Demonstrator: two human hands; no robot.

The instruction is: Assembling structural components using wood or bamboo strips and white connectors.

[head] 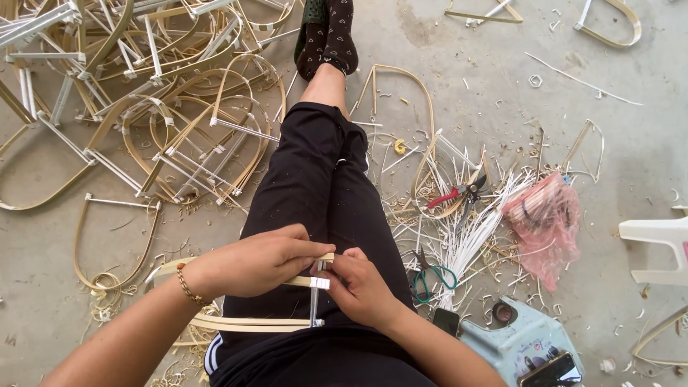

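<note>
A big heap of finished bent bamboo frames [165, 107] is lying well up and left of the grip on the concrete floor [459, 43]. One single loop frame [115, 240] is sitting just left of it. To the right, red-handled pruning shears [455, 193] are resting near a bundle of white strips [469, 236], with green-handled pliers [428, 276] lying closer in. A pink plastic bag [545, 222] is slumping farther right, and a pale blue stool [519, 344] is standing below right.
</note>
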